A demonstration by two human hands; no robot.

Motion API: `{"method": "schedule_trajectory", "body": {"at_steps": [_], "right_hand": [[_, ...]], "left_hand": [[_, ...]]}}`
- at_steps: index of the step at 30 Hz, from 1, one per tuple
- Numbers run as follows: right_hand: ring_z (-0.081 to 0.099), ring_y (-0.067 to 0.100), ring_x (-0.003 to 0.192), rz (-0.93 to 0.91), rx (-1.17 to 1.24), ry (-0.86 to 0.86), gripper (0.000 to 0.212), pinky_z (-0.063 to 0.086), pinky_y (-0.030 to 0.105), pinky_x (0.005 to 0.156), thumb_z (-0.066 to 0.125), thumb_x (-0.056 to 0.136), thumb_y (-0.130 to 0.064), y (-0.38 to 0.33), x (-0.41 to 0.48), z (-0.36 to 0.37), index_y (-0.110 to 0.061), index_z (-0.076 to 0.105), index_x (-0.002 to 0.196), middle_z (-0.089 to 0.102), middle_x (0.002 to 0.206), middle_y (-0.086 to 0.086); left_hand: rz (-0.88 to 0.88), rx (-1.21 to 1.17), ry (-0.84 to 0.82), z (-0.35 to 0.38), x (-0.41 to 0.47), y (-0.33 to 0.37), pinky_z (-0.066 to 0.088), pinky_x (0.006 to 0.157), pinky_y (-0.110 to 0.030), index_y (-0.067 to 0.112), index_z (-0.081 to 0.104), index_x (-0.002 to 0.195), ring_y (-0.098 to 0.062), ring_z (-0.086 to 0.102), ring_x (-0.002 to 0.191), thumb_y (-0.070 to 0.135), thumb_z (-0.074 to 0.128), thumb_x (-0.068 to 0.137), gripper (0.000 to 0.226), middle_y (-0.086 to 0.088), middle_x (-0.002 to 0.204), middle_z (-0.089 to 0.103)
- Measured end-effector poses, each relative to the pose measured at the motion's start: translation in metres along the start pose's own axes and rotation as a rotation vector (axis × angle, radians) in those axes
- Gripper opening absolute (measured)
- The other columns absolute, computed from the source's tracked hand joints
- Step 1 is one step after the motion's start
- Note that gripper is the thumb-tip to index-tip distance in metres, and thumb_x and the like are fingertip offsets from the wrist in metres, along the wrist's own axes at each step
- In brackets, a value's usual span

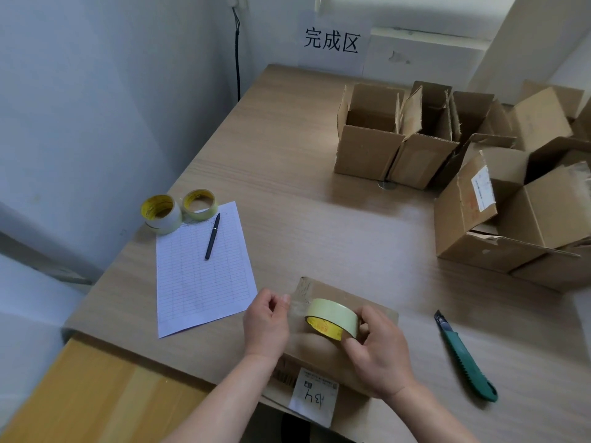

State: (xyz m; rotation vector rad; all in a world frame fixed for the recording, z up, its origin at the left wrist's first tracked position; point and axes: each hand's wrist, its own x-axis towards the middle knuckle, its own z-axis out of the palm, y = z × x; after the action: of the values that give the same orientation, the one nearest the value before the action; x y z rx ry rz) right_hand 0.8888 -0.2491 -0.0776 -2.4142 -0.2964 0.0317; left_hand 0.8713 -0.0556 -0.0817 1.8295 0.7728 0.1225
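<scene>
Your right grip (380, 356) curls round one tape roll (332, 316), which stands on edge on the one closed box (319, 350) at the worktop's (319, 219) near edge; your left grip (267, 324) pinches its pulled-out strip just to the left. Further left: one lined sheet (201, 282), one pen (212, 236) on it, two spare rolls (161, 214) at its far corner. To the right: one green knife (465, 356); open cartons (367, 148) crowd the far right, count unclear.

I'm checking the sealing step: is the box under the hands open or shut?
Shut: the box lies with its top flat, the right hand holds a tape roll on it, the left hand pinches the tape's free end.
</scene>
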Motion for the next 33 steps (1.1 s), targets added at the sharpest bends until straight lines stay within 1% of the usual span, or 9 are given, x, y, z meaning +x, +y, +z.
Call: {"method": "schedule_trajectory", "body": {"at_steps": [4,8,12,20,22,24,26,29,33], "right_hand": [[0.039,0.012,0.07,-0.152,0.028,0.09,0.018,0.03,0.024,0.06,0.057,0.074,-0.033,-0.003,-0.009,0.005,-0.018,0.053,0.083,0.046,0.076,-0.008],[0.045,0.017,0.074,-0.166,-0.086,0.074,0.023,0.038,0.029,0.058,0.055,0.072,-0.035,0.002,-0.007,0.011,-0.023,0.052,0.092,0.045,0.081,-0.009],[0.052,0.021,0.07,-0.147,-0.193,0.031,0.024,0.041,0.033,0.048,0.051,0.074,-0.041,0.002,-0.004,0.012,-0.023,0.052,0.089,0.049,0.08,-0.007],[0.053,0.02,0.062,-0.146,-0.273,-0.006,0.026,0.028,0.025,0.047,0.051,0.07,-0.045,0.002,-0.004,0.016,-0.024,0.044,0.083,0.049,0.076,-0.007],[0.052,0.019,0.061,-0.153,-0.273,-0.006,0.026,0.027,0.024,0.048,0.051,0.07,-0.045,0.003,-0.002,0.017,-0.025,0.042,0.083,0.049,0.075,-0.008],[0.052,0.019,0.062,-0.141,-0.27,-0.01,0.027,0.027,0.024,0.048,0.052,0.069,-0.046,0.004,-0.002,0.018,-0.026,0.04,0.082,0.048,0.075,-0.008],[0.052,0.019,0.062,-0.126,-0.273,-0.006,0.028,0.027,0.024,0.048,0.052,0.068,-0.047,0.002,0.0,0.017,-0.026,0.04,0.082,0.048,0.074,-0.008],[0.052,0.02,0.061,-0.137,-0.279,-0.011,0.029,0.027,0.024,0.048,0.052,0.068,-0.048,0.002,0.001,0.017,-0.026,0.038,0.081,0.047,0.073,-0.007],[0.054,0.021,0.063,-0.1,-0.292,-0.052,0.03,0.033,0.028,0.046,0.053,0.069,-0.05,0.003,0.001,0.018,-0.024,0.044,0.08,0.049,0.075,-0.007]], "left_hand": [[-0.037,-0.008,0.039,0.003,0.002,-0.003,0.038,0.051,-0.014,0.009,0.047,0.068,-0.014,0.047,0.061,0.021,0.063,0.095,0.033,-0.012,0.068,0.056],[-0.12,-0.006,0.067,0.003,0.006,-0.011,0.038,0.05,-0.013,0.008,0.046,0.069,-0.014,0.049,0.061,0.023,0.062,0.095,0.033,-0.017,0.075,0.063],[-0.198,-0.056,0.064,0.005,0.01,-0.018,0.044,0.059,-0.027,0.005,0.048,0.071,-0.018,0.054,0.065,0.021,0.061,0.095,0.032,-0.014,0.074,0.064],[-0.321,-0.087,-0.023,0.007,0.017,-0.027,0.039,0.055,-0.027,0.005,0.052,0.067,-0.018,0.046,0.06,0.021,0.066,0.092,0.033,-0.01,0.063,0.054],[-0.429,-0.137,-0.089,0.006,0.023,-0.031,0.05,0.06,-0.035,-0.005,0.062,0.075,-0.028,0.061,0.063,0.025,0.071,0.089,0.035,-0.021,0.071,0.066],[-0.48,-0.082,-0.156,0.003,0.026,-0.032,0.057,0.073,-0.043,-0.005,0.069,0.088,-0.035,0.069,0.078,0.038,0.072,0.084,0.044,-0.017,0.082,0.073],[-0.431,0.115,-0.168,-0.004,0.028,-0.028,0.054,0.069,-0.033,0.003,0.07,0.096,-0.028,0.068,0.083,0.049,0.07,0.081,0.049,-0.009,0.087,0.072],[-0.216,0.15,-0.048,-0.006,0.025,-0.017,0.042,0.061,-0.02,0.017,0.061,0.107,-0.007,0.059,0.085,0.031,0.064,0.091,0.021,0.005,0.096,0.063],[-0.008,-0.09,-0.222,0.018,0.019,-0.007,0.045,0.09,-0.009,0.031,0.068,0.115,0.006,0.057,0.111,0.015,0.052,0.101,0.027,0.018,0.117,0.065]]}}
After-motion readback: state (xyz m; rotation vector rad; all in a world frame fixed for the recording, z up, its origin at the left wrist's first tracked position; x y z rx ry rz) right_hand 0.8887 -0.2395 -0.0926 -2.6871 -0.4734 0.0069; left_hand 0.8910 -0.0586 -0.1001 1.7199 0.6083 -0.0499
